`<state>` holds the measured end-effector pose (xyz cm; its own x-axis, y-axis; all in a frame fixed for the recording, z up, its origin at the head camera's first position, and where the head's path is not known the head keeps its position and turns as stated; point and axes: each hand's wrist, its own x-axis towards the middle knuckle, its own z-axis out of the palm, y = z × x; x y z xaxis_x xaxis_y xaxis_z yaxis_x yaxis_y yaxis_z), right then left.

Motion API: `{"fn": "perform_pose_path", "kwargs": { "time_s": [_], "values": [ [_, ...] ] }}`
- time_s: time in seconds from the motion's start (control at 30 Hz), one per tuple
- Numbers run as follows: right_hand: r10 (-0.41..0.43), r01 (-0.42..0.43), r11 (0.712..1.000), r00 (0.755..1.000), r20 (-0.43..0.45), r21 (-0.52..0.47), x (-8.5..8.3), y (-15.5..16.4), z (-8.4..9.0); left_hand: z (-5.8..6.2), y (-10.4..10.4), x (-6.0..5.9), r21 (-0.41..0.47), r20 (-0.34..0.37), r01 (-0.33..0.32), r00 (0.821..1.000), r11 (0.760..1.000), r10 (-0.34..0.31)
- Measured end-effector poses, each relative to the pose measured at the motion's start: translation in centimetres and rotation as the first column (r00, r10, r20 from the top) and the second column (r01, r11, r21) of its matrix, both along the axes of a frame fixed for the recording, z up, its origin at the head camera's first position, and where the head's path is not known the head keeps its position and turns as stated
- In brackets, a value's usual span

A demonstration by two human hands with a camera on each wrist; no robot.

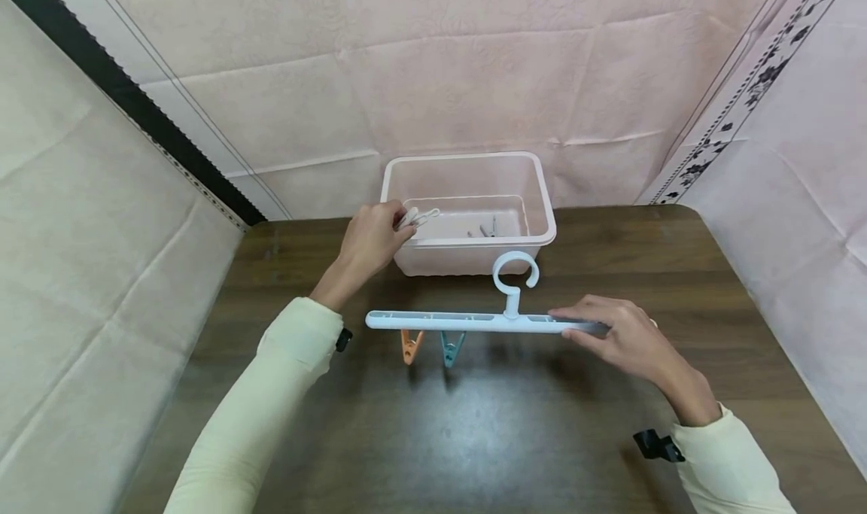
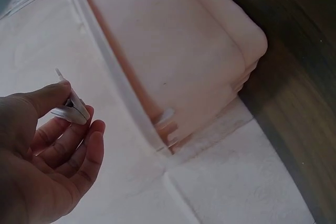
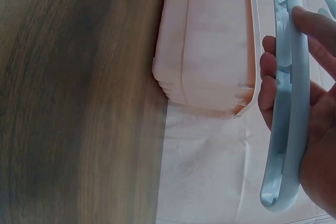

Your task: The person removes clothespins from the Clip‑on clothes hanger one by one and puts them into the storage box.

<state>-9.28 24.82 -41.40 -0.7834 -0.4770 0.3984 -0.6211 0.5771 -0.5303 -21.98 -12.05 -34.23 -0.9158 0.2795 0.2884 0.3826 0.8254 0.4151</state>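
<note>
A light blue plastic hanger is held level above the table by my right hand, which grips its right end. In the right wrist view, thumb and fingers close round the hanger's bar. An orange clothespin and a teal clothespin hang from the bar's left half; its hook points up. My left hand pinches a whitish clothespin between thumb and fingers, at the left front rim of the pale pink bin.
Inside the bin lie a few small greyish items. The bin stands at the back of the dark wooden table, against a pale cloth. More cloth hangs along both sides.
</note>
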Motion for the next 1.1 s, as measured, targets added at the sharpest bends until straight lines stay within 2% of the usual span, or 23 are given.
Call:
{"fn": "perform_pose_path", "kwargs": {
  "time_s": [0.33, 0.53, 0.77, 1.1],
  "values": [
    [-0.005, 0.005, 1.0, 1.0, -0.004, 0.007, 0.1, 0.0, -0.3, -1.6, 0.5, -1.9, -0.096, 0.036, -0.024, 0.999, 0.995, 0.028],
    [-0.008, 0.008, 1.0, 1.0, 0.025, 0.007, 0.2, 0.0, -0.4, -2.4, 0.3, -2.8, -0.145, 0.06, -0.042, 0.997, 0.989, 0.051],
    [-0.015, 0.015, 1.0, 1.0, 0.015, 0.015, 0.3, 0.3, -0.6, -2.7, 0.6, -3.3, -0.168, 0.081, -0.039, 0.995, 0.985, 0.054],
    [-0.024, 0.024, 0.999, 0.999, 0.022, 0.026, 0.5, 0.5, -0.5, -2.5, 1.2, -3.4, -0.162, 0.098, -0.024, 0.994, 0.987, 0.041]
  ]
}}
